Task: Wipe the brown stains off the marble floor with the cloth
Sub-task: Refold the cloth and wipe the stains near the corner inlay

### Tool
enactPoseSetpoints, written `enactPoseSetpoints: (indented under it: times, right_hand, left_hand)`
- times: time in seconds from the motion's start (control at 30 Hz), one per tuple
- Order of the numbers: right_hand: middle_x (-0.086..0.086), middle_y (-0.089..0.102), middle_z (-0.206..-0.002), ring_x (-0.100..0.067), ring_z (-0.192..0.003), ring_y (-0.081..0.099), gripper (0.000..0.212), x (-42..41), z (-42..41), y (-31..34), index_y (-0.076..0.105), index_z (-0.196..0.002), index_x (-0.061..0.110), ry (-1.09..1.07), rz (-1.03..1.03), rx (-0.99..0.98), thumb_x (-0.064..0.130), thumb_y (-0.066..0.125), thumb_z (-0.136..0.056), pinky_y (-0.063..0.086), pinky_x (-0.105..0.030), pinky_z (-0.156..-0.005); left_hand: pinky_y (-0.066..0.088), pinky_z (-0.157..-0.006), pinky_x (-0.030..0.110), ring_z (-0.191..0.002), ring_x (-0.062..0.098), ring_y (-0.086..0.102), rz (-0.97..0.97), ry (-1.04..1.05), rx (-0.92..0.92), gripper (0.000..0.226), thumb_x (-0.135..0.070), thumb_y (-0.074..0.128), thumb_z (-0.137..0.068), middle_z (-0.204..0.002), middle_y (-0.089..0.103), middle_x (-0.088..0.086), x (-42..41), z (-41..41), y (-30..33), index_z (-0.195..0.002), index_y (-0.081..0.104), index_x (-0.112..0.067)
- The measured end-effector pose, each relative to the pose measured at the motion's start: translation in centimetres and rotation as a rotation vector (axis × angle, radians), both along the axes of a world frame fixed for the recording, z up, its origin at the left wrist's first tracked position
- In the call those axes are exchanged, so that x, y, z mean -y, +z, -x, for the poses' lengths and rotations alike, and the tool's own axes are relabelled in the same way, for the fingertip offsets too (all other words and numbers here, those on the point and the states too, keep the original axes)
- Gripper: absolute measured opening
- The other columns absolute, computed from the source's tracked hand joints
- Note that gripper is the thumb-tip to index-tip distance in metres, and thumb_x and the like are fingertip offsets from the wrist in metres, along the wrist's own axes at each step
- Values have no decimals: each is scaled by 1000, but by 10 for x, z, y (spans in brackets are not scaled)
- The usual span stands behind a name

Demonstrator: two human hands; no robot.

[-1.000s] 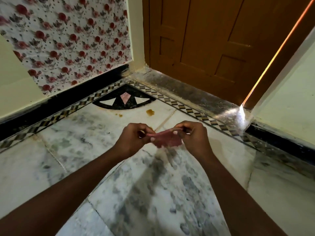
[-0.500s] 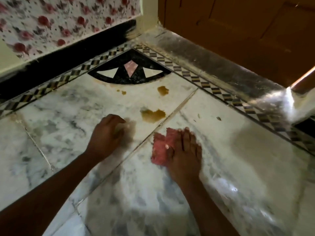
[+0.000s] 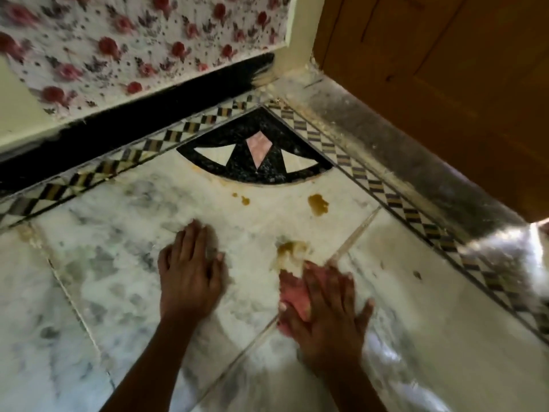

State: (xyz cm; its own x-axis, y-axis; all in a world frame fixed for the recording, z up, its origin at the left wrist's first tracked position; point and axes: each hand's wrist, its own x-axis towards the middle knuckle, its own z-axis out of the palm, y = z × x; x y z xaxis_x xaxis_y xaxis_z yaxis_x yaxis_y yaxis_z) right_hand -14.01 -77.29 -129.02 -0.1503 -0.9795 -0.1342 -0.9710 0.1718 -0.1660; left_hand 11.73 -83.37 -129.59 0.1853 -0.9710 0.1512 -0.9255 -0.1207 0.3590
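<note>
Marble floor (image 3: 118, 263): right hand (image 3: 329, 316) presses cloth (image 3: 292, 295) beside stain (image 3: 289, 249).

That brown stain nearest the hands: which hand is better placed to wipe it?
The right hand. It presses the cloth flat, right at the stain's edge. The left hand rests bare on the floor, off to the side.

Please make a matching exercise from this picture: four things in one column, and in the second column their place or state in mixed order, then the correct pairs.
Things:
1. cloth
2. left hand
3. biggest stain
4. wooden door

Places or states:
A. upper right, past the patterned border
B. flat on bare marble, holding nothing
C. pink, pressed under the right hand
D. brown, smeared, just beyond the cloth

Pairs: 1-C, 2-B, 3-D, 4-A
</note>
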Motion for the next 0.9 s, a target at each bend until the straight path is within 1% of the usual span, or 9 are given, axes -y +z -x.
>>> enactPoseSetpoints:
  times: [0.07,0.2,0.37,0.47,0.57,0.7,0.77,0.83,0.9]
  right_hand:
    - [5,7,-179,-32,-165,3,93,10,9,2,7,-164,57,-146,-18,3,96,24,-81,3,-73,-125]
    - [-4,-18,-178,-48,-161,-12,100,83,-18,-6,-17,-163,49,-349,-28,89,99,8,-79,-1,-81,-120]
    - [7,-17,-177,-39,-163,-14,78,86,-65,-7,-7,-162,57,6,16,57,84,23,-96,-10,-80,-117]
    - [6,9,-179,-38,-164,9,77,39,-49,0,18,-162,58,55,58,1,88,28,-91,0,-85,-116]
    - [10,-11,-178,-37,-164,-10,88,38,-14,-6,-2,-161,62,-179,-89,8,97,25,-84,-7,-86,-114]
    - [-7,-2,-179,-50,-161,-6,85,109,-29,-14,-1,-164,54,-554,39,93,88,29,-92,-10,-86,-111]
    - [-5,-10,-179,-48,-161,-12,82,135,-56,-8,-8,-162,55,-437,-15,129,87,24,-93,-11,-85,-113]
    - [-1,-15,-177,-43,-162,-14,80,122,-73,-7,-9,-161,57,-123,-12,82,86,24,-94,-11,-83,-116]
    - [4,-3,-179,-37,-164,-3,76,76,-70,-3,6,-162,59,102,45,13,85,27,-95,-2,-82,-118]
  left_hand:
    - [34,-118,54,-153,33,43,-37,4,4,65,-48,41,-101,-169,40,11,-1,-1,1,-154,52,-12]
    - [31,-120,54,-155,32,39,-63,15,37,65,-48,41,-102,-170,39,11,3,0,-2,-155,50,-12]
    - [30,-118,54,-153,32,41,-57,25,75,64,-45,43,-101,-167,41,11,4,0,-4,-154,50,-12]
    - [32,-116,55,-151,33,43,-54,45,74,64,-45,42,-100,-166,44,12,5,2,0,-154,51,-11]
    - [31,-117,55,-152,33,42,-54,48,73,64,-45,43,-100,-167,42,11,5,2,2,-154,51,-12]
    - [29,-118,54,-153,32,40,-46,52,83,64,-46,42,-101,-169,40,10,4,2,-1,-155,50,-13]
    - [30,-117,54,-152,32,41,-30,53,83,64,-46,44,-100,-169,40,10,4,2,-2,-155,50,-13]
    - [32,-116,54,-152,32,43,-18,52,89,64,-45,44,-100,-168,41,10,4,1,-2,-155,51,-13]
    - [34,-115,54,-151,32,45,-12,56,90,65,-45,44,-100,-168,42,10,4,3,0,-155,52,-12]
